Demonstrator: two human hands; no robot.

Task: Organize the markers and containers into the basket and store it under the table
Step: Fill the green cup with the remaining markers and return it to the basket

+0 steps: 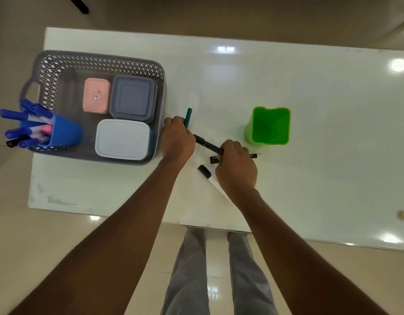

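The left hand (177,138) is curled round a slim teal marker (188,117), which projects past the knuckles just beside the right wall of the grey perforated plastic basket (100,59). The fingers of the right hand (236,163) are closed over one end of a black marker (206,143); its other end reaches toward the left hand, and whether that hand also touches it cannot be told. Two more markers lie on the glossy white table (310,92), partly under the right hand: a second black marker (214,159) and a white-barrelled marker with a black cap (205,171). A bright green plastic cup (270,126), apparently empty, stands on the table near the right hand. In the basket are held a blue plastic cup (64,134) filled with blue markers (25,115), a pink lidded box (96,96), a grey-blue lidded box (133,97) and a white lidded box (122,139). The loose markers are judged light, rigid and smooth, hence liable to roll on the glossy surface; each should be taken at mid-barrel, not by the cap, which may pull off. The green cup is judged light, stiff and easily tipped; it should be gripped round its wall
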